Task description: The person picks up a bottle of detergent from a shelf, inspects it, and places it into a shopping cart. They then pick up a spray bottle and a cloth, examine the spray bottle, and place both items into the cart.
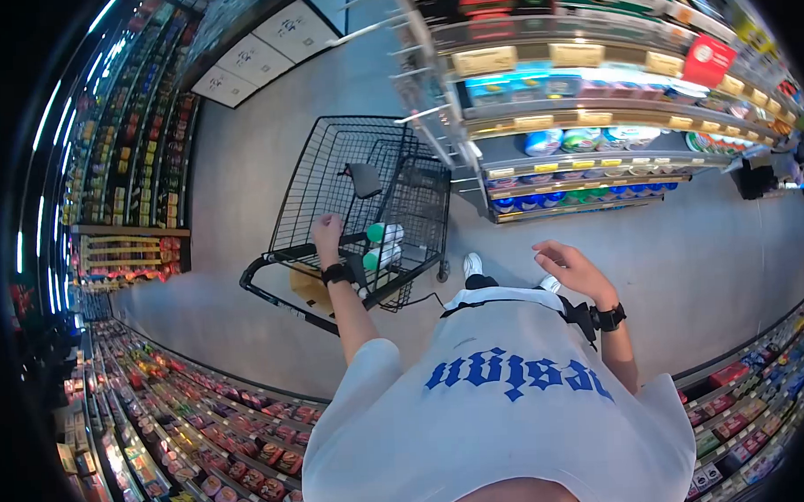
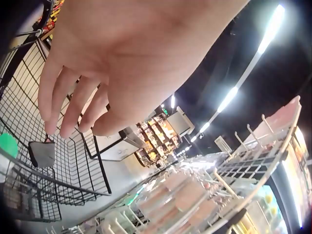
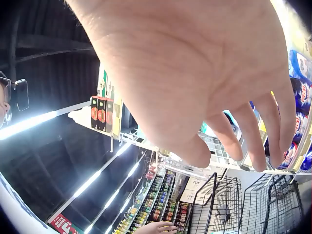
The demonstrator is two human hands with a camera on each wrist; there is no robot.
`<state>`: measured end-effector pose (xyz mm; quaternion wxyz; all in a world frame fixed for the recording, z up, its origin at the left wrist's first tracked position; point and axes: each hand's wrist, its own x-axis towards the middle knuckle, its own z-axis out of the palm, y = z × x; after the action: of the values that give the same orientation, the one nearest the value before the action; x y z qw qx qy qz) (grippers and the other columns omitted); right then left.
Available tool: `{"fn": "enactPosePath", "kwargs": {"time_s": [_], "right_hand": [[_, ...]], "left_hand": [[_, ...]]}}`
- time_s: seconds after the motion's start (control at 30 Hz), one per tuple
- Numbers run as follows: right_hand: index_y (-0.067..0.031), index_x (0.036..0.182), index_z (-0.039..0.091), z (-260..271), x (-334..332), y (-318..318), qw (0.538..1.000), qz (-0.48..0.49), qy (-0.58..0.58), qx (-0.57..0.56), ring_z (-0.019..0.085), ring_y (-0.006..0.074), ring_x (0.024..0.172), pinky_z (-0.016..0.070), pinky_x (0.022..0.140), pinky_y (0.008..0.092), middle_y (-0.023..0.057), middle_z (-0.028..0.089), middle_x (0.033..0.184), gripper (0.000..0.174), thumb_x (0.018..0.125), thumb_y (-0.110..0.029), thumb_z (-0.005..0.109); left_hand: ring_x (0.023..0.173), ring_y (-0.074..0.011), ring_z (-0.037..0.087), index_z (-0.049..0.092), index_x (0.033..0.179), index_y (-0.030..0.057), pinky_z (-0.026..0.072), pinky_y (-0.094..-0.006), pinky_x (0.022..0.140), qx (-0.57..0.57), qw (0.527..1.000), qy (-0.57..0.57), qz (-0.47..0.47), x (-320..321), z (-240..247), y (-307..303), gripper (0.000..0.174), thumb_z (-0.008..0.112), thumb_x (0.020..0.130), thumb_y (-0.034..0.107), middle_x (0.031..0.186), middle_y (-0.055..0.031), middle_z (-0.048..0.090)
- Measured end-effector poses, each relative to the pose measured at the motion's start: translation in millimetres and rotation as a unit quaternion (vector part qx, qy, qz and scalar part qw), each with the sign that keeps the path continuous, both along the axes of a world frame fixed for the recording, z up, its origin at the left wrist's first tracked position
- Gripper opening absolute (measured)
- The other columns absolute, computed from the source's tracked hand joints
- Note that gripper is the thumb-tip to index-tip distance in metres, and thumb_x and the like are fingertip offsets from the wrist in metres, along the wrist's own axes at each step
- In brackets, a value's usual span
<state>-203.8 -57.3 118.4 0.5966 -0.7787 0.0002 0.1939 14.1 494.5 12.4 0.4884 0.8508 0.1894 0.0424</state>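
We view the black cart (image 1: 353,118) at eleven o'clock, its edge near the shelf rack (image 1: 583,116) at one; floor (image 1: 729,240) extends toward three. Left hand (image 1: 328,236) hovers over the cart, right hand (image 1: 573,270) at three, both loose-fingered.

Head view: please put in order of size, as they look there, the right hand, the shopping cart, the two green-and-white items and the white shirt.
1. White shirt
2. Shopping cart
3. Right hand
4. Two green-and-white items: they look alike, so I leave them unranked against each other.
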Motion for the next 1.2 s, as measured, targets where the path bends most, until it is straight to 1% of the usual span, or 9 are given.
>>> {"fn": "enactPosePath", "kwargs": {"time_s": [0.23,0.3,0.37,0.53,0.67,0.87,1.03,1.13,1.2], "right_hand": [[-0.0008,0.127,0.060,12.4,35.1,87.4,0.999,-0.001,0.050,-0.007,0.066,0.0198,0.099,0.0513,0.091,0.0337,0.0119,0.069,0.109,0.033,0.102,-0.023,0.058],[-0.0011,0.127,0.060,12.9,36.5,101.9,0.999,-0.017,0.048,-0.010,0.065,0.0199,0.099,0.0514,0.091,0.0337,0.0118,0.069,0.109,0.033,0.102,-0.023,0.058],[-0.0013,0.127,0.059,15.4,34.0,111.4,0.998,-0.038,0.045,-0.015,0.065,0.0199,0.099,0.0514,0.091,0.0336,0.0117,0.069,0.110,0.033,0.102,-0.022,0.057],[0.0005,0.126,0.060,20.9,25.3,117.6,0.996,-0.068,0.054,-0.019,0.067,0.0251,0.098,0.0519,0.090,0.0357,0.0175,0.069,0.109,0.036,0.101,-0.026,0.057],[0.0004,0.126,0.060,27.7,26.1,116.2,0.994,-0.084,0.049,-0.049,0.067,0.0252,0.097,0.0520,0.090,0.0356,0.0167,0.070,0.108,0.037,0.101,-0.027,0.057],[0.0005,0.125,0.060,24.6,16.0,118.4,0.991,-0.118,0.055,-0.030,0.067,0.0236,0.096,0.0523,0.088,0.0345,0.0165,0.069,0.107,0.037,0.101,-0.027,0.057],[0.0008,0.125,0.060,16.6,6.9,108.4,0.992,-0.112,0.064,-0.004,0.067,0.0248,0.096,0.0523,0.088,0.0353,0.0169,0.069,0.107,0.038,0.102,-0.028,0.056],[0.0010,0.126,0.060,14.4,9.2,97.6,0.995,-0.089,0.039,-0.017,0.068,0.0264,0.097,0.0524,0.089,0.0362,0.0178,0.069,0.107,0.039,0.102,-0.029,0.055],[0.0011,0.126,0.060,10.2,12.3,87.8,0.997,-0.068,0.036,-0.014,0.068,0.0269,0.097,0.0525,0.089,0.0365,0.0184,0.070,0.106,0.039,0.102,-0.029,0.055]], "left_hand": [[0.059,-0.0165,0.063,0.066,0.113,-0.0048,0.0496,-0.0297,0.051,-0.087,0.966,0.230,-0.081,10.2,-27.3,-0.1,0.045,0.076,0.081,0.024,0.078,-0.0086,0.067],[0.084,-0.0206,0.063,0.059,0.130,0.0060,0.0531,-0.0341,0.065,-0.042,0.944,0.315,-0.088,12.3,-46.2,-10.1,0.068,0.082,0.076,0.040,0.113,-0.0120,0.064],[0.106,-0.0307,0.061,0.043,0.145,0.0060,0.0552,-0.0408,0.081,-0.079,0.931,0.340,-0.107,10.8,-64.3,-16.1,0.082,0.080,0.078,0.037,0.129,-0.0167,0.057],[0.104,-0.0320,0.062,0.036,0.149,0.0058,0.0567,-0.0486,0.077,-0.106,0.930,0.341,-0.089,13.8,-99.9,-30.5,0.084,0.080,0.080,0.026,0.128,-0.0177,0.056],[0.098,-0.0303,0.064,0.038,0.146,0.0051,0.0584,-0.0431,0.068,-0.103,0.912,0.388,-0.083,18.5,-125.9,-33.7,0.075,0.077,0.081,0.013,0.121,-0.0188,0.061],[0.095,-0.0316,0.069,0.059,0.125,-0.0005,0.0635,-0.0406,0.066,-0.036,0.925,0.370,-0.081,22.0,-117.9,-32.2,0.046,0.073,0.081,0.004,0.117,-0.0210,0.065],[0.096,-0.0342,0.070,0.063,0.122,0.0002,0.0614,-0.0414,0.073,0.004,0.956,0.284,-0.075,21.8,-74.9,-25.4,0.050,0.075,0.075,0.011,0.121,-0.0228,0.066],[0.092,-0.0239,0.068,0.058,0.124,-0.0045,0.0558,-0.0340,0.061,0.149,0.977,0.100,-0.111,10.9,-43.8,-26.2,0.053,0.076,0.077,0.011,0.099,-0.0201,0.068],[0.089,-0.0223,0.068,0.058,0.120,-0.0041,0.0553,-0.0322,0.064,0.180,0.977,0.006,-0.115,-4.1,15.6,-54.1,0.050,0.077,0.077,0.012,0.102,-0.0211,0.065]]}}
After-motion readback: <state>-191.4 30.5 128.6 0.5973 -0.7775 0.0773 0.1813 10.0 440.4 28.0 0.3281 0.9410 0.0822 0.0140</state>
